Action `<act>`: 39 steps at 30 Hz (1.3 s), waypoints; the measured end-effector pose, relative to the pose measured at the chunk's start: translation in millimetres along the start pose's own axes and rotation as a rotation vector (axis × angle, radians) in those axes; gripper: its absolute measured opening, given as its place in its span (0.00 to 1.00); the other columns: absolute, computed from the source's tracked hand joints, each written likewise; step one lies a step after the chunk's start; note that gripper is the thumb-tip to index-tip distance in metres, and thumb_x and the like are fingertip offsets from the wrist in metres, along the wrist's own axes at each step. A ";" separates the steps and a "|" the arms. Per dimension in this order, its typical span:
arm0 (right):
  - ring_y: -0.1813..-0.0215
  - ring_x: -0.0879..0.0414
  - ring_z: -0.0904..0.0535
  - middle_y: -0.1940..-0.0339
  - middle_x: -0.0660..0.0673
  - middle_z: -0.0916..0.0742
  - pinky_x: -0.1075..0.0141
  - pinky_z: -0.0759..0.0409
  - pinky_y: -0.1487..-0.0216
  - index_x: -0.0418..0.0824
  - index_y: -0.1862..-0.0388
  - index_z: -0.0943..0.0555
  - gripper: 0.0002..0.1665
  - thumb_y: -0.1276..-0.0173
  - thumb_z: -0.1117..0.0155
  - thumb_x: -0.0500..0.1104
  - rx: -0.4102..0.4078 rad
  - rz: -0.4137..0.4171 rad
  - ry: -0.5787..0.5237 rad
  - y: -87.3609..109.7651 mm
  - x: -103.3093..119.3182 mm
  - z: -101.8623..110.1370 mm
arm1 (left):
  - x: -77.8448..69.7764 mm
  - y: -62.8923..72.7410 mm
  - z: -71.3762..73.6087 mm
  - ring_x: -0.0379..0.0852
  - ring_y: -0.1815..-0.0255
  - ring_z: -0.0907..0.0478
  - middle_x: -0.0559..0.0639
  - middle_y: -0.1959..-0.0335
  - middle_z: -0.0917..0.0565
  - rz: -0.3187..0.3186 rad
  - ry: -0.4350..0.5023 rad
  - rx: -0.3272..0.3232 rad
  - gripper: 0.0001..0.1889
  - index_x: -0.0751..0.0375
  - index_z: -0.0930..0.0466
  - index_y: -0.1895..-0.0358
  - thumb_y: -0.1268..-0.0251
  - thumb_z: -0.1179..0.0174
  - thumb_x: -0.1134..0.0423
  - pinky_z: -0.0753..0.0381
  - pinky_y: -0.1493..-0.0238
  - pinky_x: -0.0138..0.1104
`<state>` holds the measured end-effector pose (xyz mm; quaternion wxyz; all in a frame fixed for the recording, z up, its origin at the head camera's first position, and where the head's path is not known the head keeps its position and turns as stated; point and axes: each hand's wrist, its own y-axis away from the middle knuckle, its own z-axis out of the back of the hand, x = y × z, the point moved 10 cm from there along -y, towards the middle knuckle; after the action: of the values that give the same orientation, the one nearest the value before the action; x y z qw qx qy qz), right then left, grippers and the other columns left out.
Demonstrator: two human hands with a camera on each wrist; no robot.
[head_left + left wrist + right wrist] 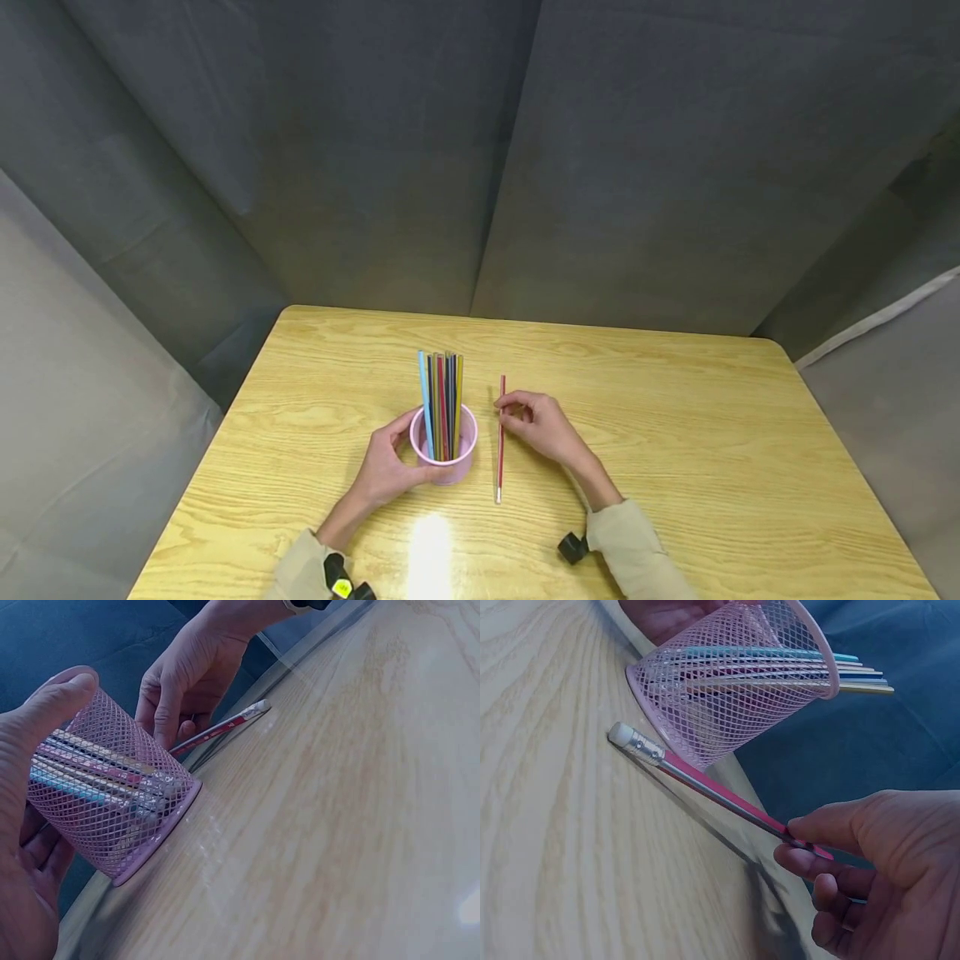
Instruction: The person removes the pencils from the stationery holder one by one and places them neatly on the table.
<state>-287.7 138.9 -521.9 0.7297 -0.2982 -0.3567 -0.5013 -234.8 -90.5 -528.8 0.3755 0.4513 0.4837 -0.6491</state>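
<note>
A pink mesh pencil cup (462,450) stands upright on the table, with several pencils (442,400) in blue, black, red and yellow leaning inside it. My left hand (388,467) grips the cup from its left side, thumb across the near face. To the right of the cup, my right hand (546,427) pinches a red pencil (720,793) between thumb and fingertips. That pencil's white eraser (620,734) points toward the near side, at or just above the wood; contact is hard to tell. The left wrist view shows the cup's base (161,836) on the tabletop.
The wooden table (712,450) spreads out around both hands, its far edge meeting a grey cloth curtain (637,167). Grey fabric also hangs at the left and right sides. A bright light reflection lies on the wood near the front.
</note>
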 end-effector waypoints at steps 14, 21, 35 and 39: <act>0.73 0.61 0.29 0.63 0.45 0.11 0.73 0.29 0.73 0.36 0.50 0.12 0.11 0.30 0.31 0.32 0.046 -0.010 0.015 0.8 -2.4 -11.5 | -2.3 0.8 -0.2 0.45 0.34 0.21 0.61 0.36 0.17 -0.009 0.001 -0.001 0.45 0.68 0.25 0.30 0.58 0.16 0.70 0.27 0.28 0.30; 0.67 0.60 0.24 0.65 0.46 0.11 0.72 0.23 0.66 0.35 0.51 0.12 0.10 0.30 0.30 0.34 0.059 -0.003 0.029 3.3 -1.1 -15.2 | 1.6 1.0 -0.2 0.52 0.32 0.22 0.62 0.34 0.18 0.003 -0.005 0.001 0.46 0.69 0.25 0.30 0.59 0.15 0.70 0.29 0.26 0.32; 0.66 0.62 0.23 0.67 0.52 0.14 0.70 0.21 0.63 0.39 0.57 0.12 0.06 0.31 0.31 0.34 0.062 0.081 0.104 7.7 9.9 -22.5 | 2.4 2.8 -0.5 0.62 0.31 0.25 0.63 0.31 0.21 0.031 -0.025 0.003 0.48 0.70 0.27 0.29 0.60 0.15 0.69 0.29 0.25 0.34; 0.65 0.60 0.23 0.67 0.51 0.15 0.68 0.22 0.65 0.41 0.59 0.12 0.04 0.31 0.30 0.38 0.042 0.165 0.082 4.1 -4.7 -24.9 | 3.2 1.1 -2.0 0.60 0.30 0.24 0.63 0.31 0.21 0.034 -0.010 0.012 0.48 0.69 0.27 0.28 0.59 0.15 0.69 0.29 0.25 0.34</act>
<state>-279.5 122.9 -540.2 0.7887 -0.2905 -0.3112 -0.4434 -234.4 -89.0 -532.3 0.3861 0.4586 0.4700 -0.6478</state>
